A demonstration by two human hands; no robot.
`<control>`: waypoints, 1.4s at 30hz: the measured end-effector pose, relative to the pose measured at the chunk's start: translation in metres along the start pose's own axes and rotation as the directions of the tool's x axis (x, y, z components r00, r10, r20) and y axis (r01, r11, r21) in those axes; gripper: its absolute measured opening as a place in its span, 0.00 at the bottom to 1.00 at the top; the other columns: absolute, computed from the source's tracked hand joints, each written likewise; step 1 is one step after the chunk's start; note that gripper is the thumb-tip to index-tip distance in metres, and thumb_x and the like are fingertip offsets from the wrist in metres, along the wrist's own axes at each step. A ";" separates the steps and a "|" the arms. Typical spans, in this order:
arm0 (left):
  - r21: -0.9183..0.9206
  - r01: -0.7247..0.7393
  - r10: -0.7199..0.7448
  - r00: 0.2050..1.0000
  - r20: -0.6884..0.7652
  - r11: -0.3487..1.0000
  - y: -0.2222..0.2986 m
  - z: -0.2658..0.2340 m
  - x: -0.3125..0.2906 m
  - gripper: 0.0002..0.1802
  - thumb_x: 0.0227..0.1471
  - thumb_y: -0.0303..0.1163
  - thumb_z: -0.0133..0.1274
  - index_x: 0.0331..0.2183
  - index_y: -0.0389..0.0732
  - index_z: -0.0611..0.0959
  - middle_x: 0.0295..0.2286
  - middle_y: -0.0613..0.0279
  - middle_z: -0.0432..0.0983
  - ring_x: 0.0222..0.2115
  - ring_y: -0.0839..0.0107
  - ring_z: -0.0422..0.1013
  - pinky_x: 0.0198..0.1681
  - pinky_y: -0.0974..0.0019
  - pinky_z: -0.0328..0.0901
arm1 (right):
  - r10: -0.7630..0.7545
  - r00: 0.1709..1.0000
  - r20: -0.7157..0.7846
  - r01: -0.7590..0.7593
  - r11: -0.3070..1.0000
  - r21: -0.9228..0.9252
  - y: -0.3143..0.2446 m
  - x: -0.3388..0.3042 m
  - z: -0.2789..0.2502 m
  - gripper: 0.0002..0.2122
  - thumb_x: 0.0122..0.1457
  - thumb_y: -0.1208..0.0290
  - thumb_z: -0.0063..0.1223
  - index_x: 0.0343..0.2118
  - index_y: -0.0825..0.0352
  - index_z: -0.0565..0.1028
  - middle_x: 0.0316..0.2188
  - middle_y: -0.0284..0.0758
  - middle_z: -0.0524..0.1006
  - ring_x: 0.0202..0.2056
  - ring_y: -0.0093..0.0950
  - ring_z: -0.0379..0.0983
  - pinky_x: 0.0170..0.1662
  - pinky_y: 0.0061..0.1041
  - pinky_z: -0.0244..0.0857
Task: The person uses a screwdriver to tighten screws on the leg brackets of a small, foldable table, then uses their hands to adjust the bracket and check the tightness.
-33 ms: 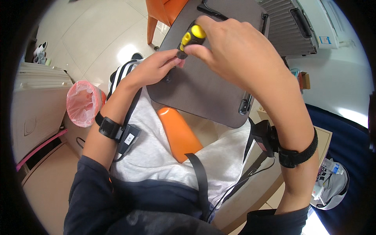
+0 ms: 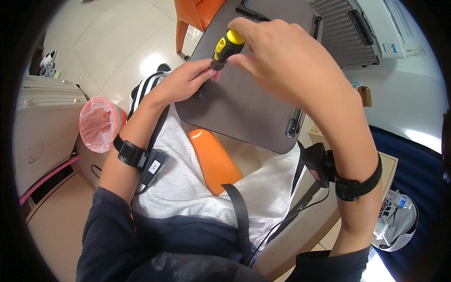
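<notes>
A screwdriver (image 2: 227,47) with a black and yellow handle stands tilted over the dark underside of a folding table (image 2: 253,103). My right hand (image 2: 282,56) is closed over the top of its handle, the thumb close beside the grip. At the handle's lower end, my left hand (image 2: 190,80) pinches around the shaft with thumb and fingers. Those fingers hide the tip, and whatever it touches cannot be seen. Just below the left hand is a small black fitting (image 2: 200,94) at the table's edge. The tabletop leans across my lap.
Black folding-leg brackets (image 2: 292,128) are fixed to the table. An orange seat (image 2: 213,160) shows between my legs, and another orange chair (image 2: 199,16) stands beyond. At left is a pink-lined bin (image 2: 101,124); a ribbed grey case (image 2: 345,33) stands far right. A cable runs from my right wrist strap.
The screwdriver handle has turned and shifted slightly left. My right hand has rotated a little with its thumb easing off the grip, while my left hand stays in place.
</notes>
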State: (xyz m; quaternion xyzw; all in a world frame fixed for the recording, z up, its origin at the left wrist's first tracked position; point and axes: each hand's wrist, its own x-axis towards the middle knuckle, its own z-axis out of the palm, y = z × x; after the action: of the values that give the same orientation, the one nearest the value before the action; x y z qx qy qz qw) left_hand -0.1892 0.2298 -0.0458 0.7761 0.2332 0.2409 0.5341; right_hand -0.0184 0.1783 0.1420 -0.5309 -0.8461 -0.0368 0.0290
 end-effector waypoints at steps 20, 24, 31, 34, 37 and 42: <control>0.012 -0.032 0.031 0.999 0.044 0.999 -0.005 0.003 0.002 0.10 0.63 0.31 0.44 0.36 0.35 0.77 0.31 0.60 0.78 0.33 0.68 0.72 0.38 0.67 0.65 | 0.237 0.972 -0.001 -0.236 0.970 -0.059 -0.005 -0.006 0.016 0.22 0.55 0.55 0.54 0.17 0.73 0.76 0.14 0.49 0.73 0.21 0.48 0.73 0.28 0.38 0.70; -0.014 -0.040 0.041 0.997 0.060 0.999 0.006 0.006 0.007 0.09 0.63 0.31 0.45 0.35 0.36 0.76 0.29 0.61 0.76 0.31 0.70 0.70 0.38 0.68 0.64 | -0.018 0.990 -0.141 0.023 0.999 0.037 0.010 -0.012 0.007 0.24 0.55 0.54 0.52 0.14 0.73 0.75 0.13 0.49 0.73 0.20 0.48 0.74 0.27 0.38 0.71; 0.066 0.038 -0.041 0.998 0.045 0.997 0.006 0.001 -0.001 0.09 0.62 0.31 0.45 0.36 0.36 0.77 0.27 0.62 0.74 0.29 0.72 0.68 0.36 0.69 0.63 | 0.193 0.959 0.208 -0.192 0.981 -0.025 -0.007 0.006 0.007 0.12 0.54 0.67 0.53 0.28 0.74 0.76 0.20 0.48 0.76 0.26 0.47 0.75 0.33 0.37 0.71; 0.051 -0.026 0.025 0.999 0.028 0.998 0.001 0.005 0.003 0.10 0.63 0.31 0.44 0.36 0.36 0.77 0.28 0.60 0.76 0.31 0.70 0.70 0.38 0.68 0.64 | 0.319 0.947 -0.036 -0.321 0.939 -0.121 -0.010 0.002 0.017 0.24 0.55 0.55 0.52 0.13 0.73 0.75 0.12 0.48 0.72 0.18 0.47 0.73 0.25 0.37 0.70; 0.016 -0.061 0.060 0.997 0.049 0.998 0.000 0.006 0.003 0.11 0.63 0.32 0.43 0.36 0.35 0.76 0.31 0.58 0.78 0.35 0.66 0.73 0.41 0.66 0.65 | 0.455 0.886 0.087 -0.441 0.887 -0.136 -0.016 0.002 0.007 0.23 0.57 0.56 0.50 0.15 0.73 0.76 0.14 0.50 0.73 0.20 0.48 0.74 0.27 0.40 0.71; 0.039 -0.013 0.011 0.998 0.065 0.999 0.005 0.003 0.003 0.10 0.63 0.32 0.43 0.36 0.36 0.76 0.30 0.60 0.77 0.33 0.68 0.72 0.40 0.67 0.64 | 0.232 0.964 0.131 -0.218 0.969 -0.114 -0.009 -0.003 -0.006 0.20 0.58 0.60 0.48 0.20 0.74 0.77 0.18 0.51 0.75 0.24 0.49 0.75 0.31 0.42 0.71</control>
State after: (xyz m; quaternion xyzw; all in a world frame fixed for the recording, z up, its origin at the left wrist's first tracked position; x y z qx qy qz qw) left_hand -0.1843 0.2283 -0.0416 0.7954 0.2157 0.2141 0.5244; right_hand -0.0249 0.1715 0.1479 -0.6257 -0.7773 -0.0368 -0.0543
